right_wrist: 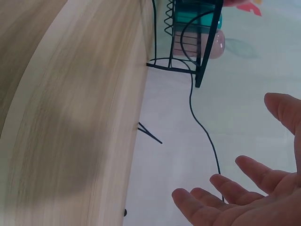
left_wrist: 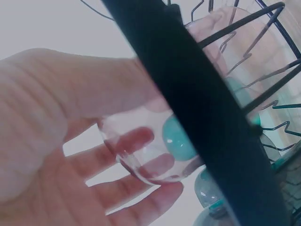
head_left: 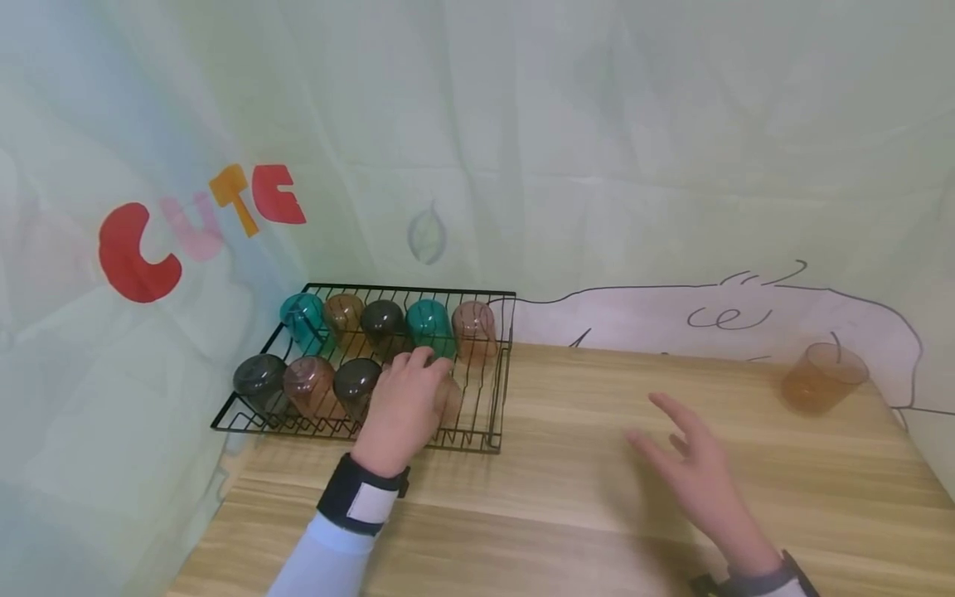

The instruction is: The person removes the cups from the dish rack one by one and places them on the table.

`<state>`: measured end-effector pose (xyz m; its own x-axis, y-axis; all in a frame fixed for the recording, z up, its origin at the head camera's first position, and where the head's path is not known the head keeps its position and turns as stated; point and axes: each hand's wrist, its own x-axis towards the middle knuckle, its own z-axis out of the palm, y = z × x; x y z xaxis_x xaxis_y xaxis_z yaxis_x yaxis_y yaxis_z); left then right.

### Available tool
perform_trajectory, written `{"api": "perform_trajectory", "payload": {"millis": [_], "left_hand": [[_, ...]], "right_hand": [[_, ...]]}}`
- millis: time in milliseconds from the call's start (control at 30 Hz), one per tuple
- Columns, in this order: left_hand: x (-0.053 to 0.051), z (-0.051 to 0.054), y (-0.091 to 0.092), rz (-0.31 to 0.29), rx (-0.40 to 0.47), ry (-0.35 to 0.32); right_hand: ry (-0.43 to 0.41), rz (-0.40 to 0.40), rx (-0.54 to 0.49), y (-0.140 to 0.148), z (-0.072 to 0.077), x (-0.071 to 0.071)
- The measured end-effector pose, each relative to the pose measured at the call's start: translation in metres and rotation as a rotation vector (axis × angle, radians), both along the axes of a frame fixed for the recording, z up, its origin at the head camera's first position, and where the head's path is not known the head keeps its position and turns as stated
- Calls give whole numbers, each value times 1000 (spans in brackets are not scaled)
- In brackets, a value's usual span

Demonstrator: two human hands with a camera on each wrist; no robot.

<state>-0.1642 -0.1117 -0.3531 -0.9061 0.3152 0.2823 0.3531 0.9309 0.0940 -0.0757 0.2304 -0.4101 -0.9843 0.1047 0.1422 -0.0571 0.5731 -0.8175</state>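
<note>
In the head view my left hand [head_left: 403, 410] grips a pinkish clear glass [head_left: 449, 402] at the front right of the black wire rack [head_left: 496, 414]. The left wrist view shows the fingers of my left hand [left_wrist: 94, 146] curled round that upside-down glass [left_wrist: 136, 122], with a rack bar crossing in front. Several upside-down glasses stand in two rows on the rack, among them a dark one [head_left: 358, 381] beside my left hand. My right hand [head_left: 697, 481] hovers over the table with fingers spread, holding nothing; the right wrist view shows this hand [right_wrist: 249, 197] too.
An amber glass [head_left: 821, 381] stands upright at the table's back right. The wooden table [head_left: 567, 473] reaches back to a pale curtain [head_left: 612, 166] with a line drawing low on it. Coloured letters [head_left: 142, 253] are on the left side of the curtain.
</note>
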Motion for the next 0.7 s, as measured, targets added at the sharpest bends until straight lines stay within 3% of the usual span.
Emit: {"api": "perform_trajectory", "payload": {"millis": [233,467,700], "left_hand": [[2,4,-1,49,49,140],[5,10,5,107,240,295],[8,8,18,127,502,291]], "right_hand": [[2,27,-52,-6,5,3],[28,34,-73,-11,10,4],[26,25,-83,-12,11,3]]}}
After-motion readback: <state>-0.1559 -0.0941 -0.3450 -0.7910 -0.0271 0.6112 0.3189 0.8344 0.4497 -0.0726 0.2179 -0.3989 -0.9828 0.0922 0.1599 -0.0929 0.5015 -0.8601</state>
